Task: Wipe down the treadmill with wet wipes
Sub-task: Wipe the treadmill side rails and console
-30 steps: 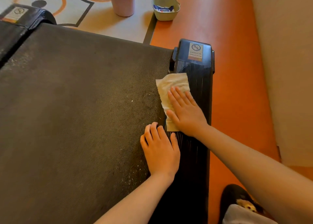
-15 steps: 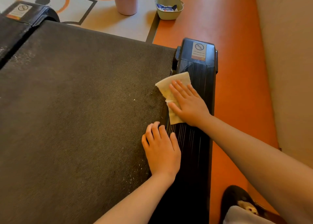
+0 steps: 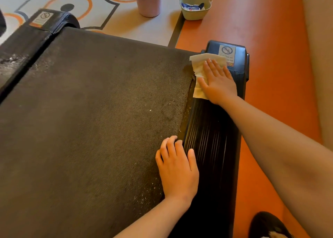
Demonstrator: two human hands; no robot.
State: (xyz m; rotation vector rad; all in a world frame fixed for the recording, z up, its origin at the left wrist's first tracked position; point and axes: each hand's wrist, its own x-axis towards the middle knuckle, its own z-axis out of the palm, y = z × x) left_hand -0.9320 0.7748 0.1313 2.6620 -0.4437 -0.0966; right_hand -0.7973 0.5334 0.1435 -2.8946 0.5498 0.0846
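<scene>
The treadmill's dark belt (image 3: 90, 120) fills the left and middle of the head view, dusted with pale specks near its right edge. Along that edge runs the black ribbed side rail (image 3: 212, 129), ending in a glossy end cap (image 3: 237, 48) with a warning sticker. A white wet wipe (image 3: 198, 66) lies flat on the far end of the rail, partly over the sticker. My right hand (image 3: 218, 81) presses it down with straight fingers. My left hand (image 3: 177, 167) rests flat where belt and rail meet, nearer to me.
On the floor beyond the treadmill stand a pink bin with a black liner (image 3: 148, 1) and a pale green tub (image 3: 195, 6) holding a wipes packet. Orange floor (image 3: 270, 75) runs along the right. A dark slipper (image 3: 268, 225) shows at the bottom right.
My right hand has slid the wipe along the rail away from me, up onto the end cap's sticker. My left hand has stayed in place.
</scene>
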